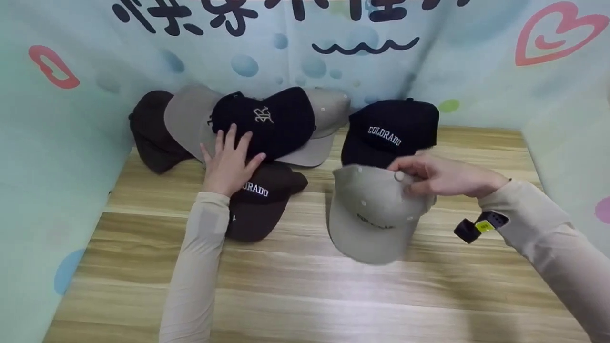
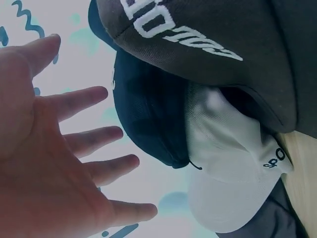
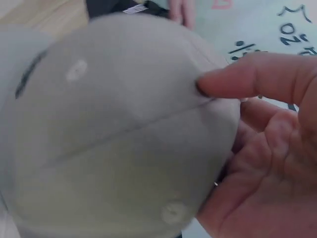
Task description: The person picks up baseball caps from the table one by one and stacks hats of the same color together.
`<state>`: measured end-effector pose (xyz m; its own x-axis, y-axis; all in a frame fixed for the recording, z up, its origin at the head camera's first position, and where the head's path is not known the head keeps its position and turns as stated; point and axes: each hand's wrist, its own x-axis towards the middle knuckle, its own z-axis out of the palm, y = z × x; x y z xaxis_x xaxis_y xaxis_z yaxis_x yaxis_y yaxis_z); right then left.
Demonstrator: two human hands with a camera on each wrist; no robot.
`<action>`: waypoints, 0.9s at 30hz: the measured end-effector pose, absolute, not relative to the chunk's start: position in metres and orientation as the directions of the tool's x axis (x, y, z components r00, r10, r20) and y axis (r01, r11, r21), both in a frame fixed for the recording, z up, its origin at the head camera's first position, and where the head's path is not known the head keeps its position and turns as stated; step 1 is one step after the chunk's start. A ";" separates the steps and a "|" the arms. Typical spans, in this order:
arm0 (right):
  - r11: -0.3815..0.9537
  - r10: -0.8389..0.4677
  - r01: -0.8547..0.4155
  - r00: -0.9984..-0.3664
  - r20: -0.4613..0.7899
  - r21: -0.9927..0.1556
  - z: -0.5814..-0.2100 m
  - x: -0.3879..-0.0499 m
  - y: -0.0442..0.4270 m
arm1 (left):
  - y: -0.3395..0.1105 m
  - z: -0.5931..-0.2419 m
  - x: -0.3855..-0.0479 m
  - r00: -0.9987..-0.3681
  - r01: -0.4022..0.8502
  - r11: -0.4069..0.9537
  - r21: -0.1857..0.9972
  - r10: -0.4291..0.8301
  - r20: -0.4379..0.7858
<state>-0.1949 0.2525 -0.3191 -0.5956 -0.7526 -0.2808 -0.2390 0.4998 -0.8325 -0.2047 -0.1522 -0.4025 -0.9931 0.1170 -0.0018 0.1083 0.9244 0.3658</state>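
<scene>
My right hand (image 1: 438,176) pinches the crown of a beige baseball cap (image 1: 367,200), thumb on one side and fingers behind. The cap's brim points toward me, and its dark lettering is blurred. In the right wrist view the same cap (image 3: 119,129) fills most of the picture. On the left, my left hand (image 1: 226,164) is spread near a black cap (image 1: 286,119) with an embroidered monogram and a dark brown cap (image 1: 262,205) lettered "COLORADO". The left wrist view shows this hand (image 2: 64,144) with straight, parted fingers and nothing in it.
A black "COLORADO" cap (image 1: 391,128) sits behind the beige one. Under the monogram cap are a grey-brown cap (image 1: 188,119) and another light cap (image 1: 329,114). A dark brown cap (image 1: 155,128) lies far left. Printed curtains (image 1: 295,62) border the wooden tabletop (image 1: 305,295).
</scene>
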 end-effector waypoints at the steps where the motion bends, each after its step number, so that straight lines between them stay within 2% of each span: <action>1: 0.506 -0.756 -0.239 -0.586 -0.292 -0.829 -0.321 -0.194 0.253 | -0.152 -0.402 -0.205 -0.993 0.110 0.923 0.368 0.119 -0.001; 6: 0.522 -0.739 -0.204 -0.593 -0.320 -0.828 -0.337 -0.196 0.249 | -0.152 -0.401 -0.203 -0.992 0.113 0.923 0.368 0.123 -0.005; 9: 0.563 -0.697 -0.195 -0.634 -0.334 -0.803 -0.347 -0.197 0.243 | -0.150 -0.401 -0.202 -0.989 0.128 0.916 0.380 0.145 -0.016; 12: 0.614 -0.660 -0.237 -0.676 -0.326 -0.752 -0.355 -0.195 0.236 | -0.148 -0.400 -0.200 -0.984 0.153 0.908 0.390 0.175 -0.023; 15: 0.637 -0.648 -0.292 -0.705 -0.290 -0.713 -0.361 -0.194 0.230 | -0.146 -0.400 -0.198 -0.978 0.178 0.903 0.392 0.207 -0.031; 21: 0.599 -0.655 -0.342 -0.730 -0.197 -0.724 -0.371 -0.195 0.221 | -0.140 -0.399 -0.200 -0.957 0.239 0.882 0.406 0.284 -0.053; 27: 0.612 -0.609 -0.373 -0.785 -0.115 -0.697 -0.373 -0.198 0.214 | -0.126 -0.396 -0.214 -0.923 0.283 0.878 0.386 0.358 -0.138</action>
<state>-0.1981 0.2139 -0.3732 -0.7845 -0.6094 -0.1147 -0.3734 0.6119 -0.6972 -0.2138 -0.1262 -0.3962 -0.9232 0.3585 -0.1384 0.2831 0.8781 0.3857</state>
